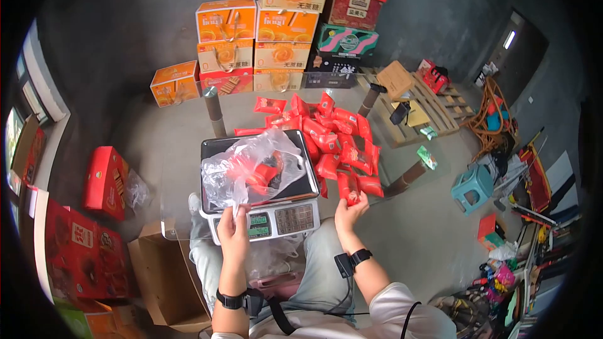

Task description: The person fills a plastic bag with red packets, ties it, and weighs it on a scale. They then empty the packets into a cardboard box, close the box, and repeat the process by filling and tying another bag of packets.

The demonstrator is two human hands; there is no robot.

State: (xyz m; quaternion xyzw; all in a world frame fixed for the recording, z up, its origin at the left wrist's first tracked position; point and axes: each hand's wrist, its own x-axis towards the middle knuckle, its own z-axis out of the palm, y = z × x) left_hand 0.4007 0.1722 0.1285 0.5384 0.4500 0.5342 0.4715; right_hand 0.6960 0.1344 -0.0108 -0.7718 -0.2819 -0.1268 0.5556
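Observation:
A clear plastic bag [221, 172] with red packets inside lies on the black pan of a digital scale [295, 218]. My left hand [233, 232] is closed on the bag's near edge, just in front of the scale's lit display. To the right, my right hand [349, 215] grips a red packet [347, 183] at the near edge of a heap of similar shiny red packets [326, 141]. The heap spreads beside and behind the scale on a glass table [182, 194]. Part of that packet is hidden by my fingers.
Orange gift boxes [286, 25] and other cartons are stacked beyond the table. A wooden pallet [427, 107] lies at the back right, and a blue stool [472, 188] stands right. An open cardboard box [166, 276] and a red box [105, 182] are at left.

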